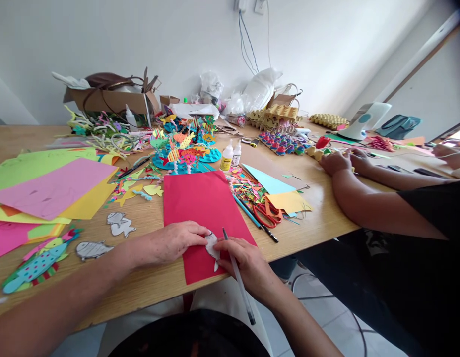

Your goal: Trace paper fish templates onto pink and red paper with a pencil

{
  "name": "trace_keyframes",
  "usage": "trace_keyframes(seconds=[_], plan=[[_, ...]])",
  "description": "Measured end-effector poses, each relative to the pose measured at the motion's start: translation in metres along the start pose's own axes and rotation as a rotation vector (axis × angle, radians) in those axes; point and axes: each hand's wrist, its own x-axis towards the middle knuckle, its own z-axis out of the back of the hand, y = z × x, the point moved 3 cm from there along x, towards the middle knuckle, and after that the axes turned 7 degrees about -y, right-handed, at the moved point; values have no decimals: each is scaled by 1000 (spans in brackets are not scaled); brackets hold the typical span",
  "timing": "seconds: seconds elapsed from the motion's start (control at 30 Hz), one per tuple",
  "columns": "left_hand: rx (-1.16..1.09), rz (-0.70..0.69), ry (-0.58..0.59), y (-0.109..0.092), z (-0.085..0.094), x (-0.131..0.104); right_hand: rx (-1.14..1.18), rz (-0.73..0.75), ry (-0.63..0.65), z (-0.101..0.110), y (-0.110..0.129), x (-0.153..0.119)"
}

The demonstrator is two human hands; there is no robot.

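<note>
- The fish (212, 245) lies on the red sheet (200, 203), between both hands, near the table's (148, 283) front edge.
- The left hand (177, 242) has its fingertips at the fish's head; whether they pinch or merely press, I cannot tell.
- The right hand (242, 259) is closed round the pen (240, 282), thumb and fingers also at the fish's tail end.
- Likeliest trouble, I judge: the fish slips on the sheet, because it is small and only fingertips steady it.
- If the right fingers let go to steer the pen, the tail end could lift or swing.
- The thin tail could bend or tear under a hard squeeze.
- A push towards the body could send the sheet over the edge.
- The scissors (265, 215) and scraps (248, 186) crowd the sheet's right side and could snag it.
</note>
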Motion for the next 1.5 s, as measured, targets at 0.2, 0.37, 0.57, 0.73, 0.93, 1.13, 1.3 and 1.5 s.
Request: trace_keyframes(seconds=[0.2, 0.37, 0.57, 0.73, 0.93, 1.13, 1.3, 1.5], plan=[[-23, -17, -40, 6, -3, -4, 32, 1, -26, -2, 0, -3], [-52, -48, -47, 5, -2, -4, 33, 34, -45, -4, -1, -4], [-85, -38, -27, 2, 0, -2, 2, 32, -55, -6, 0, -3], [-107, -40, -20, 2, -1, -1, -25, 11, -76, -9, 3, -4], [-39, -47, -18, 1, -2, -2, -23, -14, -37, -3, 8, 1], [22, -88, -53, -5, -1, -1, -14, -72, -21, 8, 4, 11], [138, -77, -32, -7, 6, 0, -44, 43, 82, 2, 4, 16], [154, 149, -54, -33, 33, -13, -79, 16, 102, 0, -1, 16]])
